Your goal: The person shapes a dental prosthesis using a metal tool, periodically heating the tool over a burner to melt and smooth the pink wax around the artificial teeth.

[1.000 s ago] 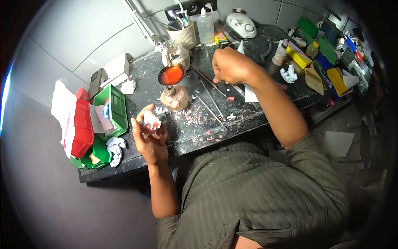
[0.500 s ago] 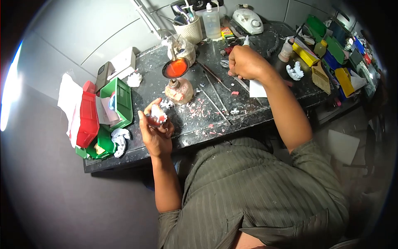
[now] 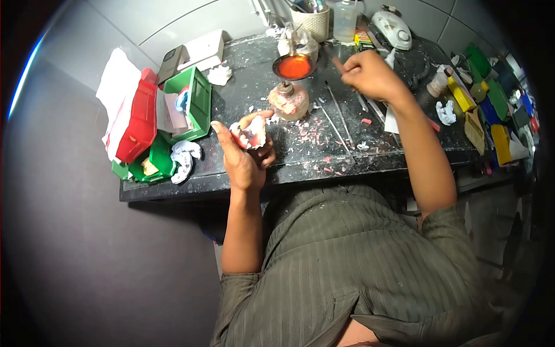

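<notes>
As my left hand [image 3: 245, 169] cradles a pink-and-white piece [image 3: 250, 134] above the front of the desk [image 3: 243, 178], my right hand [image 3: 376, 76] has just moved closer to the black dish of red material [image 3: 293, 67]. I judge that the work has shifted from the slim metal tools [image 3: 336, 115] toward the dish; the right hand is beside it, not touching.

The piece sits in the left palm, gripped by curled fingers, with the thumb standing away from it and the forefinger stretched past its far side. The right hand's fingers are drawn together, and a blurred brownish shape [image 3: 337, 63] shows at their tips. I cannot tell whether that is a tool handle or an outstretched finger, so I cannot confirm what the hand pinches.

Compared with the earlier frame, the brown-handled tool that lay between the dish and the right hand is no longer visible there, while two slim tools remain beside the pink scraps [image 3: 312, 134]. The piece now shows more of its jagged white rim. My camera has swung, sliding the whole desk across the view, yet the glass lamp [image 3: 290, 104] holds its place just in front of the dish, and the green bin [image 3: 199, 104] stands at the left.
</notes>
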